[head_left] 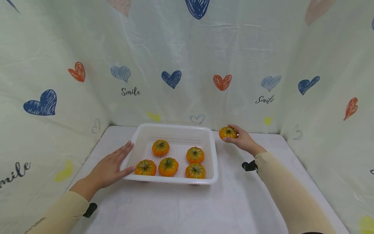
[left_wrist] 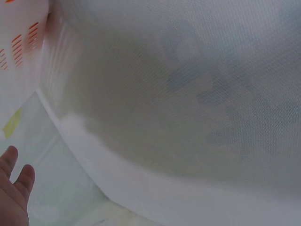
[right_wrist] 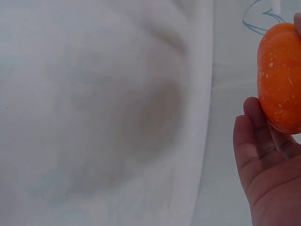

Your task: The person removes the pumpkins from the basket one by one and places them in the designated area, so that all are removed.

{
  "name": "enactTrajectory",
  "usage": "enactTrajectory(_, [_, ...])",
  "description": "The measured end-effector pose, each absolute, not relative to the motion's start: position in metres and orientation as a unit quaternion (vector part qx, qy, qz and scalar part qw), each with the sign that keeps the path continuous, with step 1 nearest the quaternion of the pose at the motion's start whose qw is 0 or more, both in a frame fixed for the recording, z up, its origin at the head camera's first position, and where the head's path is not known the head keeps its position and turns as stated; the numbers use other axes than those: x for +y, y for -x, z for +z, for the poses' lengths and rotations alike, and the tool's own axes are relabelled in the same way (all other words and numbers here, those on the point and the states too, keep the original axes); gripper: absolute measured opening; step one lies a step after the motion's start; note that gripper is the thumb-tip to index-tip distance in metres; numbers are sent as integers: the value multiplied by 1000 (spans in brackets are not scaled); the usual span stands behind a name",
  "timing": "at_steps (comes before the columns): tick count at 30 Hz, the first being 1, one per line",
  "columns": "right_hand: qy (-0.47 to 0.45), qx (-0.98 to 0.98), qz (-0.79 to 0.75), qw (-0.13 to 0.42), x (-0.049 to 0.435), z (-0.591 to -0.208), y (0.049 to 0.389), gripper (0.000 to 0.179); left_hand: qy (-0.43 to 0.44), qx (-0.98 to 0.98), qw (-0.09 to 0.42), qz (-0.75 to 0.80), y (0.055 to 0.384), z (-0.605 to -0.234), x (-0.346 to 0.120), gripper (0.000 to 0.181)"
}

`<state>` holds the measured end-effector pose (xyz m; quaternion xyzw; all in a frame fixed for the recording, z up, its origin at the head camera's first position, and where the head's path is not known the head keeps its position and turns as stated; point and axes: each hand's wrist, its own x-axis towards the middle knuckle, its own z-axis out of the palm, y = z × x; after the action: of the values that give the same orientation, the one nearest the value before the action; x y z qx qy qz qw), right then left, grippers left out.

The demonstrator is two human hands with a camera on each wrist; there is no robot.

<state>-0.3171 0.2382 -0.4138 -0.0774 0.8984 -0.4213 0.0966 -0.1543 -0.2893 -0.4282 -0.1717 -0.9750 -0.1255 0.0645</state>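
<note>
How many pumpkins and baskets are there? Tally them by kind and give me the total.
White perforated basket: 1
Mini pumpkins: 6 (5 in the basket, 1 in the right hand)
Total: 7

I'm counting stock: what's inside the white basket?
Five pumpkins sit in the white basket: three along the near side, two farther back. Their undersides, and anything beneath them, are hidden.
</note>
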Motion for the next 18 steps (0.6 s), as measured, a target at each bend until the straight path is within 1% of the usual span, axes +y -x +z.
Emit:
enactTrajectory(9, [44,907,-405,103,234,-446,327,91,157,-978,45,-130,154,-425,-285,88])
enactTrajectory(18, [32,918,-380,107,227,-468,334,102,152,-979,44,-129,153,-425,-284,88])
